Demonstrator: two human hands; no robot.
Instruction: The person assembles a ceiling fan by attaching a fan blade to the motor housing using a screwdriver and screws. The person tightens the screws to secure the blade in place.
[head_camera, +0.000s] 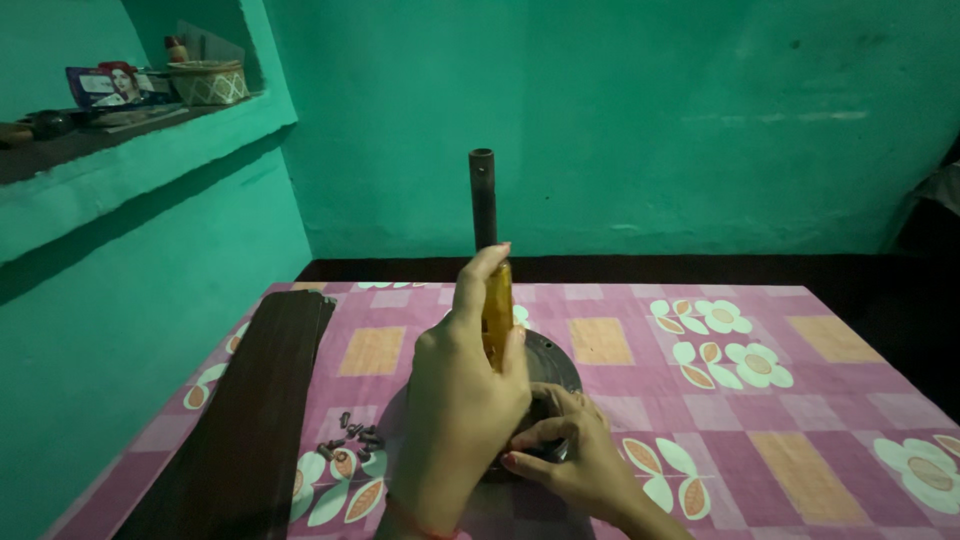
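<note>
Hidden: we cannot see the tip of the screwdriver (497, 310); our left hand (462, 400) covers its lower end and most of the round dark motor housing (553, 362).
Hard to tell: the dim light leaves the housing's near side, under both hands, unclear; we cannot say what the tool's tip meets.
Cut off: our wrists run out of the bottom edge, and so does the near end of the dark blades (240, 420).
Left hand: wrapped tight round the screwdriver's yellow handle, thumb lying up along it, directly over the housing.
Right hand (570, 455): fingers curled narrow, pressing on the housing's near rim, just right of the left hand; whether it pinches anything we cannot tell.
Screwdriver axis: nearly upright, handle top up, shaft end down toward the housing.
Rod (483, 198): a dark tube standing straight up from the housing's middle, just behind the screwdriver, open end on top.
Screws (350, 436): a small loose cluster just left of the housing.
Blades: long flat dark slats stacked well left of the housing, long axis running away from us.
Counter (800, 400): covered in a pink checked cloth with flower prints; the housing sits on it.
Room: teal walls; a shelf (150, 140) high up and left of the housing holds a small patterned basket (208, 83) and other odds.
</note>
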